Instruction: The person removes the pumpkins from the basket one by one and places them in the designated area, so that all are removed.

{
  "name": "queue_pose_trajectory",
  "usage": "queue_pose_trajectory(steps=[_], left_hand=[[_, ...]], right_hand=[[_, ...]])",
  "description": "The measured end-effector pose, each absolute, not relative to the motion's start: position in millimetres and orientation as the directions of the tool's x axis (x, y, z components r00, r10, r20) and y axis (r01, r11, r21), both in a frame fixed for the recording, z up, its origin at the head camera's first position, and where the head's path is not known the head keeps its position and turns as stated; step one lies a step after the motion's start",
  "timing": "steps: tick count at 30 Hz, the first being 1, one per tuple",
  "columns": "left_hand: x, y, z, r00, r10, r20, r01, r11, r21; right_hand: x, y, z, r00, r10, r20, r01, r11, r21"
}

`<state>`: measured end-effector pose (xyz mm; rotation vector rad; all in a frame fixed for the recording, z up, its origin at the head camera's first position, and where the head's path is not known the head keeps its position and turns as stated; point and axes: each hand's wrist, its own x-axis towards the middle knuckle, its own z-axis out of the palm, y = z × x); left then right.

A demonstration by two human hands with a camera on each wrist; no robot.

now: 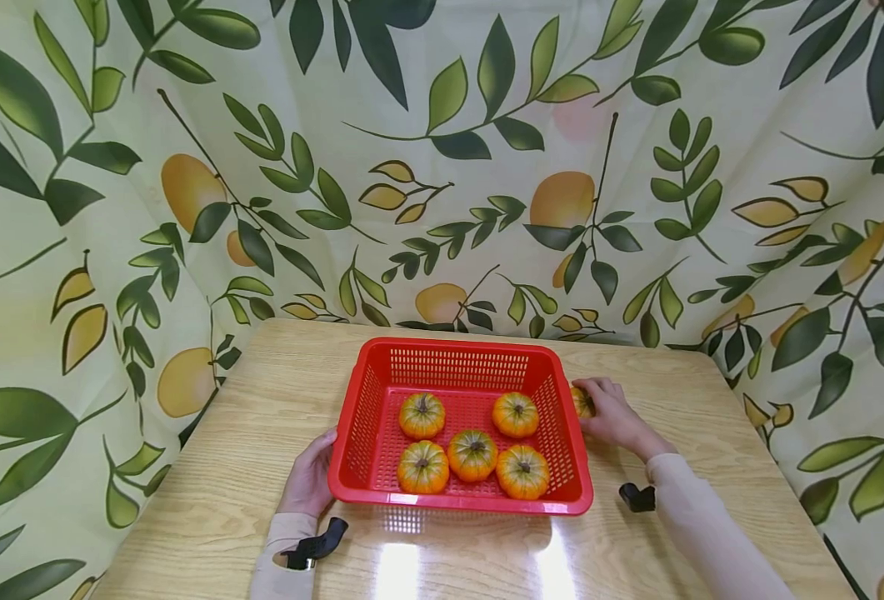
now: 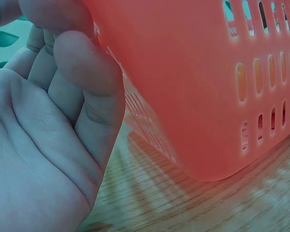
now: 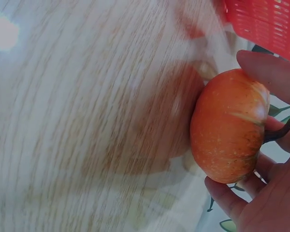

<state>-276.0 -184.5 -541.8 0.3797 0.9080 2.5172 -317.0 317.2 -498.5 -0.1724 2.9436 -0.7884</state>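
A red plastic basket [image 1: 460, 503] with slotted walls stands on the table and holds several small orange pumpkins [image 1: 474, 456] with dark stems. My left hand [image 1: 310, 475] is at the basket's left side, its fingers bent against the rim; in the left wrist view the curled fingers [image 2: 89, 63] meet the corner of the red wall. Just outside the right wall, my right hand [image 1: 612, 414] grips another pumpkin [image 3: 229, 126] between thumb and fingers. That pumpkin is low over the table top, stem toward the palm; whether it touches the wood I cannot tell.
The light wood table [image 1: 262, 400] reflects bright light near its front. A cloth with leaves and orange fruit [image 1: 442, 208] hangs behind it and along both sides. Black bands with a camera mount [image 1: 322, 543] sit on the wrists.
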Motion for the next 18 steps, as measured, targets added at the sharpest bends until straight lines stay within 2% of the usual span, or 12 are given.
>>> queue_pose_trajectory(steps=[7, 18], left_hand=[[-277.0, -184.1, -540.3, -0.875, 0.479, 0.075, -0.312, -0.674, 0.669], [-277.9, -184.7, -541.3, -0.868, 0.486, 0.098, -0.307, -0.682, 0.664]], right_hand=[[-315.9, 316.5, -495.3, -0.989, -0.128, -0.068, -0.075, 0.855, -0.514], [-316.1, 318.1, -475.5, -0.987, -0.155, -0.032, -0.114, 0.841, -0.529]])
